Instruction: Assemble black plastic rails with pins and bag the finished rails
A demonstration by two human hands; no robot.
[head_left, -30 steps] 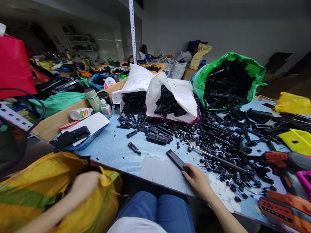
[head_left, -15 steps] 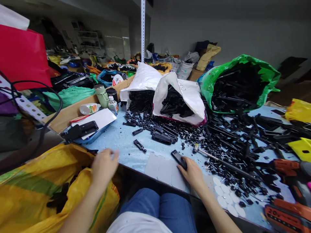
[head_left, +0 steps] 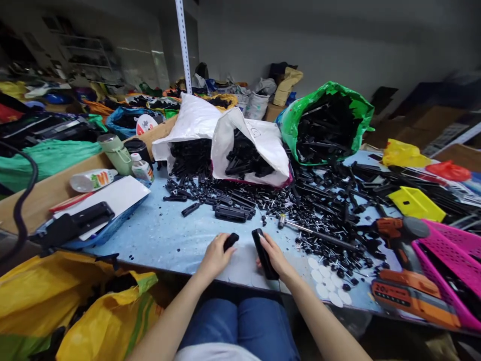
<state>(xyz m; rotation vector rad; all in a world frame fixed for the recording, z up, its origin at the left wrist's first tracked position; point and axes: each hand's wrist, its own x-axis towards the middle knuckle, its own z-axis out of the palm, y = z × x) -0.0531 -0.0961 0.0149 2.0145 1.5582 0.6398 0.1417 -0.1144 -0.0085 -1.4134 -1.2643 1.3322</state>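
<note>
My left hand is closed around a small black plastic part, its end poking out past the fingers. Just to the right, my right hand grips a longer black plastic part, tilted over a grey patch at the table's front edge. A gap separates the two parts. Behind the hands lie several black plastic pieces. A hammer with a metal shaft rests among loose screws and black knobs to the right.
White sacks and a green sack spill black parts across the blue table. An orange cordless drill and a pink basket stand right, near white discs. Bottles and a yellow sack are left.
My left hand has come from above the yellow sack to the table and now holds a black part. The jointed black piece is gone from the tabletop. My right hand has raised its part; the view swung right.
</note>
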